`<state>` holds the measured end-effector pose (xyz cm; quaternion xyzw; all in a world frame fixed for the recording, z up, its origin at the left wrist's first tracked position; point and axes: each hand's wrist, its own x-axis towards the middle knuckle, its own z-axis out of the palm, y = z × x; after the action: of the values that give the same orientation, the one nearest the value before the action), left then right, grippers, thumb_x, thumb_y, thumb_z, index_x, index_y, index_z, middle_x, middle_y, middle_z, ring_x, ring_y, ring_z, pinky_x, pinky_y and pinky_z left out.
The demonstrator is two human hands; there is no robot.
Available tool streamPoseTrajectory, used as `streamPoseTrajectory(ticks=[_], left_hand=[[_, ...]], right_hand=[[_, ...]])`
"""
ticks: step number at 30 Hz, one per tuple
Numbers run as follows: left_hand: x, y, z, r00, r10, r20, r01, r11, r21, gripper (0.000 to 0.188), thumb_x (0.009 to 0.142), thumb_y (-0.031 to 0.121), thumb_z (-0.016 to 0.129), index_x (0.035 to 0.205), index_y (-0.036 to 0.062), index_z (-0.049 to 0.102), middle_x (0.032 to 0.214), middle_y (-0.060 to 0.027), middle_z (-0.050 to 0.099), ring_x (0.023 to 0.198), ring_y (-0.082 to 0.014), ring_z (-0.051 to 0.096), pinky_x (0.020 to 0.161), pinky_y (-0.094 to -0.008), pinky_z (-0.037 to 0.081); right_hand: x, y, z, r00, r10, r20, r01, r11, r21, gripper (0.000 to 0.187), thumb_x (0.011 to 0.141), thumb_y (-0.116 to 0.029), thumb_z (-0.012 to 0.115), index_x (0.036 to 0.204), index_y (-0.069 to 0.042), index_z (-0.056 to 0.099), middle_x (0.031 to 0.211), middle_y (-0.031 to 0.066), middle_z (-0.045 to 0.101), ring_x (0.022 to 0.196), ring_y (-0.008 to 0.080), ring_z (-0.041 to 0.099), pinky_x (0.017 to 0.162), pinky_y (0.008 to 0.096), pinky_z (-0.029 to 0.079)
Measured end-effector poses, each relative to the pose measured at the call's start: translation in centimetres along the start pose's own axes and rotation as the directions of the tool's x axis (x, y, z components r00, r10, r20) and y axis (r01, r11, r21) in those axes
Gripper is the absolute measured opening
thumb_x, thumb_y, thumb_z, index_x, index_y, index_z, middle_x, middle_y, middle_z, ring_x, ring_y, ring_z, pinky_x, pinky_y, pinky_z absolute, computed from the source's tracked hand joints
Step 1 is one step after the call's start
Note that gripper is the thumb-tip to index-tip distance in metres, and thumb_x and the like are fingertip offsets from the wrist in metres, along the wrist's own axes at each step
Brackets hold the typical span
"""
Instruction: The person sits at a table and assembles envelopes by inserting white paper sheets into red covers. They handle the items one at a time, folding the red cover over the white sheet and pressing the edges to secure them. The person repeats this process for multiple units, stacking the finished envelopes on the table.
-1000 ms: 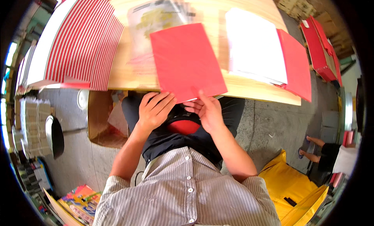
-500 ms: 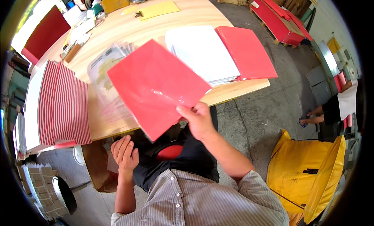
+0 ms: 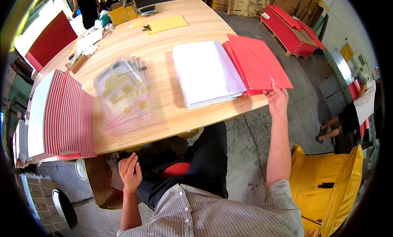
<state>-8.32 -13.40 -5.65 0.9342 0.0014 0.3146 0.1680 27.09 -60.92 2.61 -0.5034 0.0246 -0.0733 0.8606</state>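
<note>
The top red cover (image 3: 260,63) hid most of those stacked beneath it. The view's upper edge cut off 1 person (image 3: 86,10) beyond the desk (image 3: 184,119). Black trousers (image 3: 208,163) hid much of the red seat (image 3: 176,170). Small print on the clear bags (image 3: 123,87) was unreadable.

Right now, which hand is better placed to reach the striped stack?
Probably the left hand: it looks empty and is nearer the striped stack. The right hand is farther right, at the red pile's near edge.
</note>
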Motion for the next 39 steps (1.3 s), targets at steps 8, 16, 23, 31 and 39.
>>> streamPoseTrajectory(ticks=[8,16,23,31,39], left_hand=[[-1.0,0.1,-0.8,0.996,-0.084,0.031,0.084,0.996,0.007,0.022,0.087,0.000,0.064,0.107,0.0009,0.071,0.116,-0.0142,0.071,0.100,-0.0343,0.065,0.093,-0.0447,0.048],[-1.1,0.3,-0.7,0.998,-0.049,0.029,0.049,0.999,0.003,0.022,0.084,-0.002,0.066,0.106,0.0015,0.071,0.114,-0.0119,0.072,0.095,-0.0306,0.066,0.090,-0.0419,0.049],[-1.4,-0.5,-1.2,0.998,-0.065,0.015,0.064,0.998,0.008,0.025,0.081,-0.003,0.067,0.105,0.0029,0.071,0.112,-0.0114,0.073,0.090,-0.0281,0.068,0.087,-0.0410,0.051],[0.7,-0.8,-4.7,0.991,-0.059,-0.118,0.063,0.997,0.036,0.026,0.080,-0.002,0.069,0.105,0.0025,0.071,0.110,-0.0109,0.073,0.088,-0.0270,0.068,0.083,-0.0389,0.052],[5.3,-3.5,-5.7,0.982,-0.189,-0.021,0.189,0.982,0.001,0.026,0.088,0.008,0.069,0.113,0.0028,0.070,0.120,-0.0132,0.070,0.111,-0.0334,0.065,0.096,-0.0429,0.050]], right_hand=[[0.7,1.3,-1.6,0.992,0.096,-0.076,-0.105,0.987,-0.120,0.027,0.098,-0.023,0.069,0.112,-0.002,0.063,0.099,0.0096,0.070,0.083,0.0221,0.070,0.071,0.0362,0.057],[0.2,1.3,-2.7,0.975,0.046,-0.216,-0.110,0.949,-0.296,0.036,0.094,-0.036,0.074,0.088,-0.003,0.063,0.071,0.0071,0.065,0.057,0.0139,0.062,0.049,0.0263,0.048],[-1.9,2.4,-1.0,0.982,-0.100,-0.163,0.012,0.882,-0.472,0.036,0.099,-0.033,0.068,0.079,-0.005,0.061,0.059,0.0017,0.054,0.048,0.0079,0.046,0.043,0.0231,0.032],[-12.3,8.6,6.8,0.893,-0.357,0.275,0.447,0.625,-0.640,0.024,0.100,-0.011,0.063,0.079,0.001,0.065,0.073,0.0046,0.067,0.062,0.0079,0.058,0.057,0.0225,0.046],[-18.1,16.4,18.2,0.355,-0.098,0.930,0.851,0.445,-0.278,0.029,0.085,-0.010,0.073,0.113,0.000,0.070,0.123,0.0170,0.068,0.118,0.0368,0.061,0.101,0.0460,0.047]])
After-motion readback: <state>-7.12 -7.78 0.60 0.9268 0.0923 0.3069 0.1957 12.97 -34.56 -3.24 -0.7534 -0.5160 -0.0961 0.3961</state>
